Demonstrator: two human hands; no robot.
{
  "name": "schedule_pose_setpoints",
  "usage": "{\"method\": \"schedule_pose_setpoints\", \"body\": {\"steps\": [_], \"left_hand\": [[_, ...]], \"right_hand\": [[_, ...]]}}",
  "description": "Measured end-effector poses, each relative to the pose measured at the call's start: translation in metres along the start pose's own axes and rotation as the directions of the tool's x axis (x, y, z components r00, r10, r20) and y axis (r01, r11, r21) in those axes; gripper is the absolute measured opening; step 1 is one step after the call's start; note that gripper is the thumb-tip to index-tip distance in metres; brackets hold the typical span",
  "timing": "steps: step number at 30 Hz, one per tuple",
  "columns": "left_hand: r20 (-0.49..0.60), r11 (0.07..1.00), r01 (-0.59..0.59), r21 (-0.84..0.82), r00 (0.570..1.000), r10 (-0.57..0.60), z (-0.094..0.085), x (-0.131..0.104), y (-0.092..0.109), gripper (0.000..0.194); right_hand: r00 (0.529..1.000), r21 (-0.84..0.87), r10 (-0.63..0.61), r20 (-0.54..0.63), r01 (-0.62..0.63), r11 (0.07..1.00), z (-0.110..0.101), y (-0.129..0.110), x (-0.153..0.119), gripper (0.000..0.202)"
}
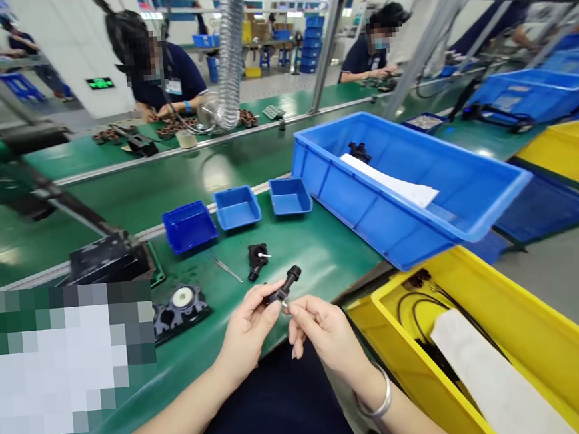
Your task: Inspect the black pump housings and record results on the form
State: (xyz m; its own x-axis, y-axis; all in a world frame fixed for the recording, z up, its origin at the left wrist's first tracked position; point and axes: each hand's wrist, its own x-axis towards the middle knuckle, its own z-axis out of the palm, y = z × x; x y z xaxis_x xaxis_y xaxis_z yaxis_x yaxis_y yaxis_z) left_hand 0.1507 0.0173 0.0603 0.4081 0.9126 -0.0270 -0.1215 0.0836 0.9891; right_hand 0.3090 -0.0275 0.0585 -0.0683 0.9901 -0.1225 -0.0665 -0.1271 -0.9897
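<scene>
Over the table's near edge, my left hand (248,327) is closed around a black plastic pump housing (290,281), its ribbed spout tilted up and to the right. The thumb and index finger of my right hand (326,331) pinch a small pale piece (284,304) against the housing's near side; the fingers partly hide it. On the green table just beyond lies a similar black pump housing (258,254) with a white pin sticking out. Metal tweezers (227,269) lie to its left. Further left is a black fixture (189,308) with a white disc.
Three small blue trays (237,209) line the table's back edge. At right stands a large blue bin (360,218) holding a black part and white sheet. A yellow bin (541,304) with cables is nearer. Two co-workers (178,72) sit across the line.
</scene>
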Motion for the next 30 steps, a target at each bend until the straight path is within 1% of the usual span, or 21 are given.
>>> {"method": "schedule_pose_setpoints", "body": {"steps": [3, 6, 8, 11, 12, 14, 16, 17, 19, 21, 22, 24, 26, 28, 30], "left_hand": [[-0.047, 0.988, -0.119, 0.096, 0.991, 0.124, -0.021, -0.011, 0.004, 0.030], [-0.107, 0.936, -0.189, 0.298, 0.967, 0.229, -0.044, -0.026, 0.005, 0.033], [-0.140, 0.864, -0.195, 0.465, 0.947, 0.289, -0.059, -0.037, 0.005, 0.043], [-0.163, 0.729, -0.186, 0.659, 0.911, 0.379, -0.079, -0.048, 0.004, 0.056], [-0.163, 0.683, -0.182, 0.707, 0.898, 0.408, -0.083, -0.050, 0.003, 0.058], [-0.152, 0.599, -0.179, 0.780, 0.876, 0.459, -0.088, -0.051, 0.002, 0.060], [-0.109, 0.521, -0.192, 0.832, 0.863, 0.492, -0.090, -0.050, 0.003, 0.060], [-0.068, 0.485, -0.212, 0.849, 0.865, 0.498, -0.090, -0.050, 0.005, 0.062], [0.041, 0.434, -0.278, 0.857, 0.876, 0.480, -0.092, -0.049, 0.011, 0.073], [0.100, 0.418, -0.303, 0.857, 0.892, 0.440, -0.098, -0.046, 0.019, 0.090], [0.095, 0.408, -0.273, 0.871, 0.909, 0.405, -0.104, -0.044, 0.023, 0.099], [0.036, 0.372, -0.157, 0.915, 0.949, 0.313, -0.119, -0.036, 0.030, 0.108], [-0.005, 0.330, -0.071, 0.941, 0.975, 0.222, -0.136, -0.024, 0.034, 0.103], [0.008, 0.334, -0.065, 0.940, 0.985, 0.170, -0.148, -0.012, 0.034, 0.091], [0.033, 0.358, -0.084, 0.930, 0.989, 0.146, -0.153, -0.004, 0.031, 0.082]], "right_hand": [[0.998, 0.042, -0.068, -0.011, 0.069, 0.997, 0.017, 0.003, 0.015, 0.021], [0.993, -0.019, -0.121, -0.010, 0.121, 0.992, 0.039, 0.004, 0.027, 0.029], [0.985, -0.107, -0.163, 0.052, 0.167, 0.980, 0.055, 0.003, 0.031, 0.036], [0.956, -0.216, -0.210, 0.206, 0.254, 0.943, 0.079, 0.001, 0.033, 0.057], [0.945, -0.249, -0.213, 0.249, 0.275, 0.928, 0.086, 0.001, 0.034, 0.060], [0.937, -0.322, -0.211, 0.280, 0.299, 0.898, 0.099, 0.002, 0.038, 0.057], [0.949, -0.386, -0.213, 0.233, 0.291, 0.875, 0.106, 0.005, 0.044, 0.043], [0.956, -0.409, -0.213, 0.203, 0.280, 0.868, 0.108, 0.006, 0.048, 0.036], [0.965, -0.428, -0.205, 0.164, 0.257, 0.866, 0.105, 0.005, 0.056, 0.028], [0.973, -0.417, -0.180, 0.147, 0.226, 0.880, 0.095, 0.002, 0.063, 0.026], [0.978, -0.384, -0.168, 0.128, 0.205, 0.900, 0.089, -0.001, 0.067, 0.027], [0.988, -0.259, -0.145, 0.057, 0.155, 0.953, 0.076, -0.008, 0.072, 0.028], [0.993, -0.097, -0.118, -0.006, 0.117, 0.988, 0.067, -0.013, 0.076, 0.029], [0.996, 0.042, -0.082, -0.017, 0.083, 0.996, 0.062, -0.016, 0.078, 0.028], [0.999, 0.139, -0.047, 0.006, 0.045, 0.989, 0.062, -0.016, 0.077, 0.027]]}}
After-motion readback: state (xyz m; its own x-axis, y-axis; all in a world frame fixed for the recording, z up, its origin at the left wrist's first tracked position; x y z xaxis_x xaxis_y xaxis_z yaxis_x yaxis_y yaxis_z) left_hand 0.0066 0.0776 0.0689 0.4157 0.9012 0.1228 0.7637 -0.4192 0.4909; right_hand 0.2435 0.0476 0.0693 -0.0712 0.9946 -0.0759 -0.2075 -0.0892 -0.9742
